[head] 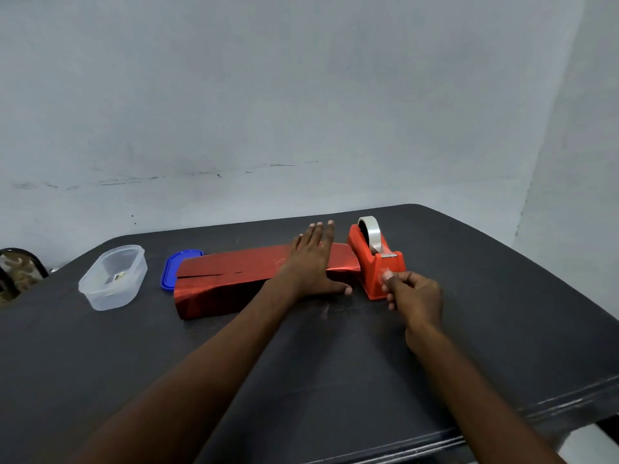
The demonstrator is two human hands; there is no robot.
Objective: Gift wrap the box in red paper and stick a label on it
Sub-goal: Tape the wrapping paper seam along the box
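Red-wrapped box (234,279), mid-table beside the tape dispenser (375,259): left hand (311,262) flat on the paper seam, right hand (413,291) pinching a short clear tape strip; risk: seam springs open if pressure lifts, or tape curls onto itself.

Your left hand (311,259) hides part of the wrapped box (234,279) — the tape piece (385,274) you pinch is blurred, and the tabletop (335,363) is cut off.
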